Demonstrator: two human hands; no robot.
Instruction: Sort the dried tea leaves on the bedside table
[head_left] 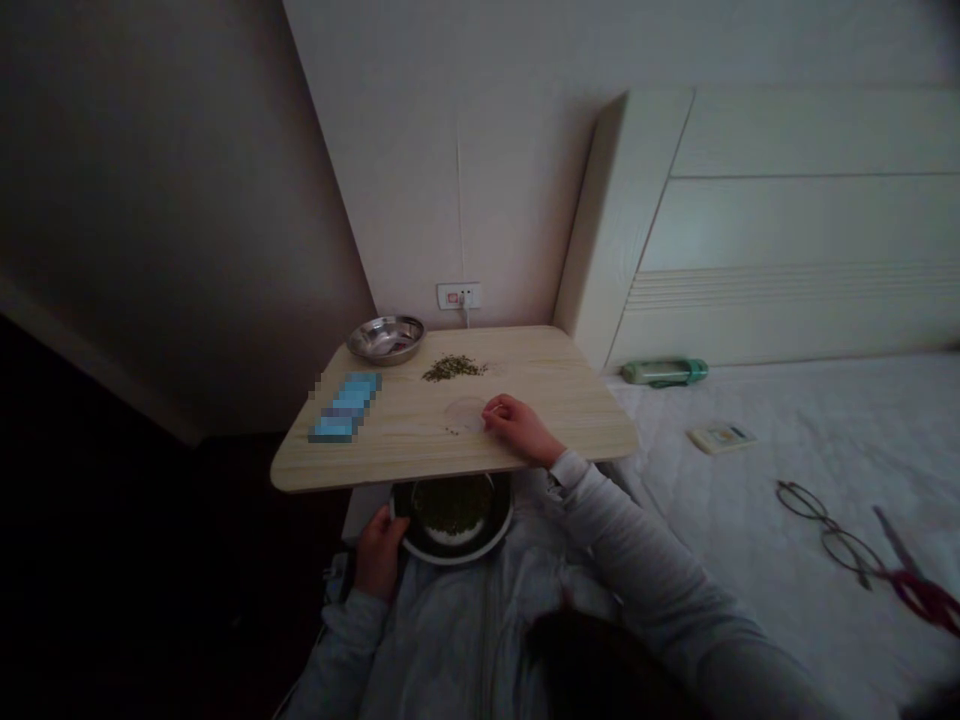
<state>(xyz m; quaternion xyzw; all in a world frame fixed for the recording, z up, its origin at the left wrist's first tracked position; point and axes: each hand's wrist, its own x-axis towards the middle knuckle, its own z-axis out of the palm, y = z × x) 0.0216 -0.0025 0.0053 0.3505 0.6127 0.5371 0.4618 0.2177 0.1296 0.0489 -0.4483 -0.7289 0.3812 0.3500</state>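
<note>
a silver metal bowl [366, 350] is sitting at the desk's [562, 385] far left corner, and a phone [346, 408] is lying by the left edge. green bits [454, 368] are spreading in a heap toward the far edge, its long axis running left to right. beyond that edge a wall socket [459, 295] is showing. on the bed [675, 520], past the desk's right edge, a green bottle [665, 372], a small cream box [721, 438], glasses [829, 530] and red-handled scissors [911, 585] are lying. the box is bearing print too small to read; the phone's screen is appearing pixelated. a clear round sheet [459, 413] is lying flat between heap and near edge. the right hand [517, 428] is reaching over the near edge, fingers curling narrowly at the sheet's right side; i cannot tell whether they are pinching it. the left hand [381, 550] is gripping the left rim of a dark bowl [496, 532], which is facing upward above the lap and holding more green bits. the desk's near edge is hiding its far side.
</note>
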